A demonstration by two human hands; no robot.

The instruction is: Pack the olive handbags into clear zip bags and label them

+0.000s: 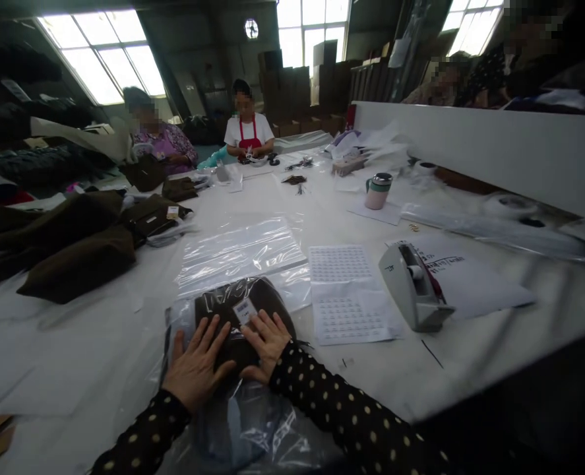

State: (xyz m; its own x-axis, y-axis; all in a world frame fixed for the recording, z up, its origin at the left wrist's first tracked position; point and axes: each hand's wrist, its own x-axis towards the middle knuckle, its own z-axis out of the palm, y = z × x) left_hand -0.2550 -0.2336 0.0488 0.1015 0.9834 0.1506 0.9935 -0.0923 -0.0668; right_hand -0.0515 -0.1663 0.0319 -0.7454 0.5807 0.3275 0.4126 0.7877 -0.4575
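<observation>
A dark brown folded cloth item (267,297) lies inside a clear plastic bag (252,435) near the table's front edge. A white barcode label (245,310) shows on its upper side. My left hand (196,366) rests flat on the left part of the bagged item, fingers spread. On its right part lies my right hand (268,346), also open, its fingertips beside the label. Just beyond them is a stack of clear plastic bags (243,254). Printed label sheets (346,297) lie to the right of the item.
A tape dispenser (413,287) stands right of the sheets, with a lidded mug (378,191) farther back. Dark brown garments (84,257) are heaped at left. Two people (250,128) sit across the table. A white partition (480,152) runs along the right.
</observation>
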